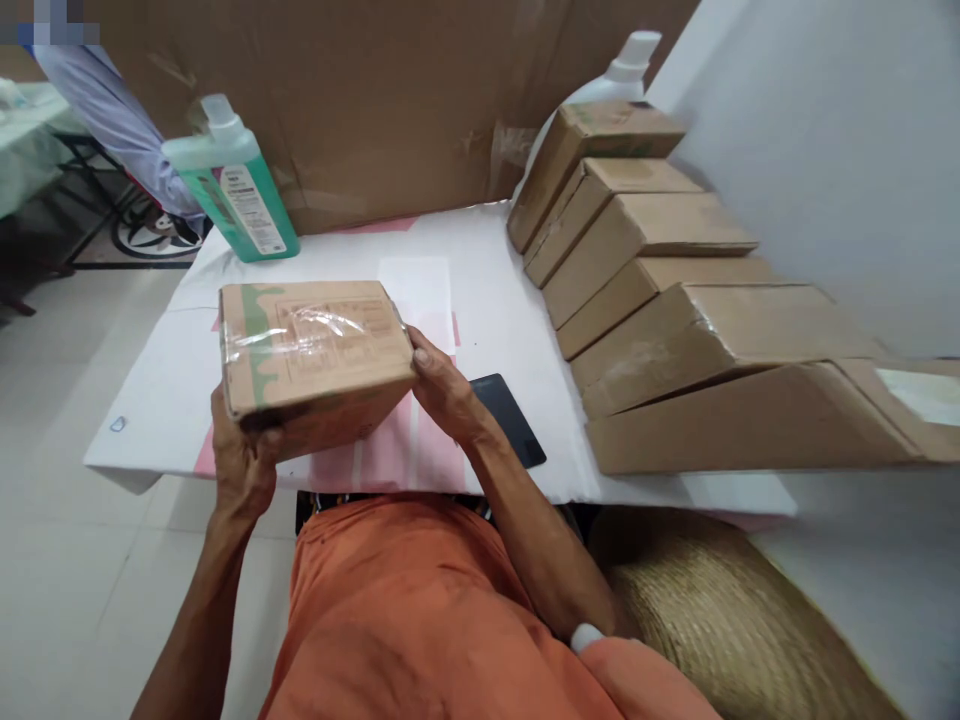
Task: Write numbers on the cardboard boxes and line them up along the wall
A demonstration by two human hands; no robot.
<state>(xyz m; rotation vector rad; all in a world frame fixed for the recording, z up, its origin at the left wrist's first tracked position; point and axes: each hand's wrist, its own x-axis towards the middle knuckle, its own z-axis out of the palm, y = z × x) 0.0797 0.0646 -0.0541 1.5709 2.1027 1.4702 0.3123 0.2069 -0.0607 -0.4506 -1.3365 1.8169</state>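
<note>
Between my two hands is a taped cardboard box (322, 350) with green print, raised over the front of the white-covered table (510, 300). My left hand (244, 450) grips its near left corner, fingers partly hidden beneath. At the box's right end, my right hand (442, 385) is closed on the edge, thumb on the side. A flat black device, like a phone or tablet (514, 420), lies on the table by my right wrist. Behind the held box stands a bottle of green liquid (244, 195) with a white cap.
Several cardboard boxes (645, 330) lean in a row along the right wall. Behind them is a white bottle (634, 55). A large cardboard sheet (390, 100) stands at the back. A woven basket (697, 600) is at lower right. Another person's leg (112, 120) shows at upper left.
</note>
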